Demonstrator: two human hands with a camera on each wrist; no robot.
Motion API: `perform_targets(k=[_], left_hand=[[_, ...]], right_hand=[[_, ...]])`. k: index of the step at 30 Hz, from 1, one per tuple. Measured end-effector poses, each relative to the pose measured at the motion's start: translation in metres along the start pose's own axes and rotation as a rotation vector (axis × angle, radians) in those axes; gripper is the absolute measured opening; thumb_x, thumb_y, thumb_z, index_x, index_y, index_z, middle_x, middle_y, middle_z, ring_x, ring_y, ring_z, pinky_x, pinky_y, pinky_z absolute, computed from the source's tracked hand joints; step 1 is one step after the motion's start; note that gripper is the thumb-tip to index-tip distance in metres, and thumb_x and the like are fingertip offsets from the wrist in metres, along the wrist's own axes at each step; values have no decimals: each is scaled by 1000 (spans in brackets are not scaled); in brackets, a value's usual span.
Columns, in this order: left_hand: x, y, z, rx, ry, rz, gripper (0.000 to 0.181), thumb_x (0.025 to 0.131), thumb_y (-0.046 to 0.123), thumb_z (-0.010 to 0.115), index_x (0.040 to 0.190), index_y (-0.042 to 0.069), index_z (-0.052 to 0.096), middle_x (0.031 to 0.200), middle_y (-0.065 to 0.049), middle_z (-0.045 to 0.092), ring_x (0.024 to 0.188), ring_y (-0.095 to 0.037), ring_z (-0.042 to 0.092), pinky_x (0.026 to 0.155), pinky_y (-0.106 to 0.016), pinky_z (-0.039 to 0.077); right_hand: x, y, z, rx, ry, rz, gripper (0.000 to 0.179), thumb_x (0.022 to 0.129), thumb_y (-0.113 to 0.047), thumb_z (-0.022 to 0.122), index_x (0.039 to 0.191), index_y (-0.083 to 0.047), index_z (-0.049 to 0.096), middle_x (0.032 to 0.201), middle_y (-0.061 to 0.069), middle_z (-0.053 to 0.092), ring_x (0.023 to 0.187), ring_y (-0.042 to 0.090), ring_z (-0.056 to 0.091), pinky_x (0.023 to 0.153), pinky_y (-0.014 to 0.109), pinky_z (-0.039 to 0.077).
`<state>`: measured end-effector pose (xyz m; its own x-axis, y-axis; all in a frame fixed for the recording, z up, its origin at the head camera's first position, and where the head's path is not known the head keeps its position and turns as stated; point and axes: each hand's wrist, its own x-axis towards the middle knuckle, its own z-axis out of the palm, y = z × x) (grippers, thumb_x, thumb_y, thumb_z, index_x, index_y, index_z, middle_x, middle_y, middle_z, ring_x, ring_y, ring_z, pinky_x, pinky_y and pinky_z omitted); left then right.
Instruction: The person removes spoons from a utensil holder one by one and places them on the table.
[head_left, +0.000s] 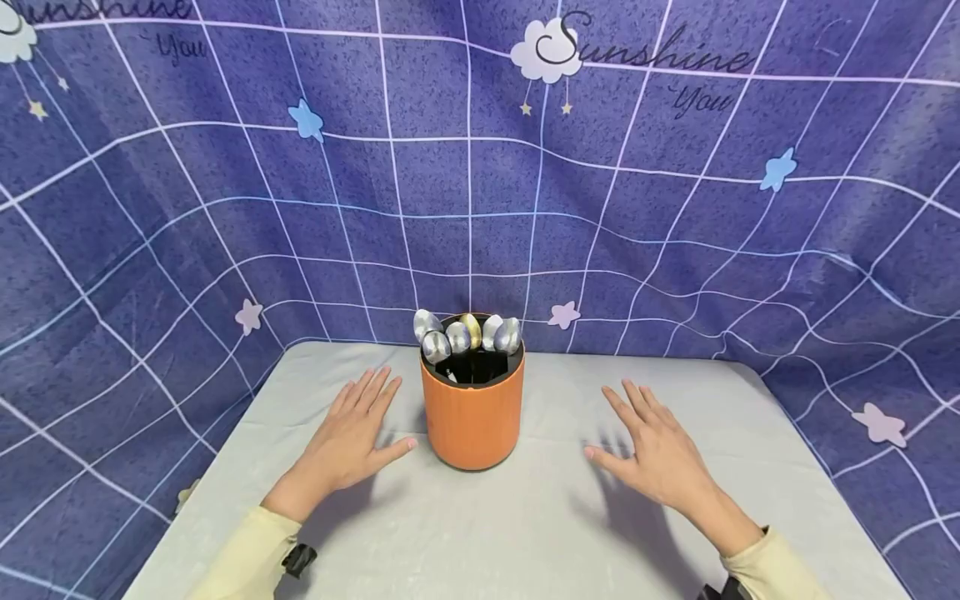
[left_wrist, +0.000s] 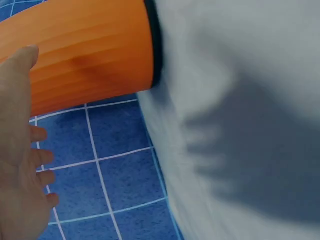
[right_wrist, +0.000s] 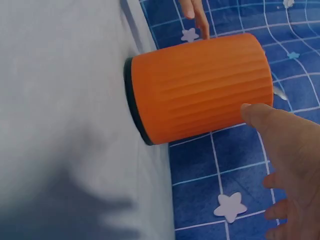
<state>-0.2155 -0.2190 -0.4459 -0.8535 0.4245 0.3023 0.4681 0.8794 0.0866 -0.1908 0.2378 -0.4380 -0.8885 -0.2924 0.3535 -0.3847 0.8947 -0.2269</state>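
Observation:
An orange round utensil holder (head_left: 474,429) with a black inside and a dark base stands upright on the table. Several spoons lean in it, bowls up: silver ones such as the front spoon (head_left: 436,347), and a gold spoon (head_left: 471,329). Their handles are mostly hidden inside. To the left of the holder, my left hand (head_left: 351,440) hovers over the table, fingers straight and thumb pointing toward the holder. My right hand (head_left: 660,457) hovers farther off on the right, fingers spread and holding nothing. In the right wrist view, the ribbed holder wall (right_wrist: 200,87) shows beyond my thumb.
A pale cloth covers the table (head_left: 540,525). Behind it and along both sides hangs a blue-purple curtain (head_left: 465,183) with white grid lines, stars and clouds. The holder stands near the table's back edge. Shadows of both hands fall on the cloth.

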Motion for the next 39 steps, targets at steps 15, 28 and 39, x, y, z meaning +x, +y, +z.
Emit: perform_targets(k=[15, 28, 39], left_hand=[[23, -6, -38, -116, 49, 64, 84, 98, 58, 59, 160, 7, 34, 168, -17, 23, 155, -37, 20, 124, -62, 21], [43, 7, -58, -371, 34, 8, 75, 102, 52, 58, 161, 13, 33, 166, -13, 30, 151, -39, 29, 123, -62, 25], [55, 8, -51, -646, 56, -47, 65, 98, 41, 69, 152, 11, 49, 160, -8, 41, 138, -38, 48, 107, -57, 51]], right_hand=[[31, -15, -37, 8, -31, -86, 95, 87, -72, 65, 160, -19, 37, 165, 17, 30, 149, 46, 30, 100, 72, 47], [64, -27, -50, 123, -71, -154, 84, 93, -64, 64, 159, -20, 39, 164, 12, 34, 144, 40, 41, 112, 63, 43], [87, -35, -50, 247, 5, -223, 70, 93, -50, 72, 151, -14, 53, 151, 12, 54, 131, 35, 58, 110, 54, 49]])
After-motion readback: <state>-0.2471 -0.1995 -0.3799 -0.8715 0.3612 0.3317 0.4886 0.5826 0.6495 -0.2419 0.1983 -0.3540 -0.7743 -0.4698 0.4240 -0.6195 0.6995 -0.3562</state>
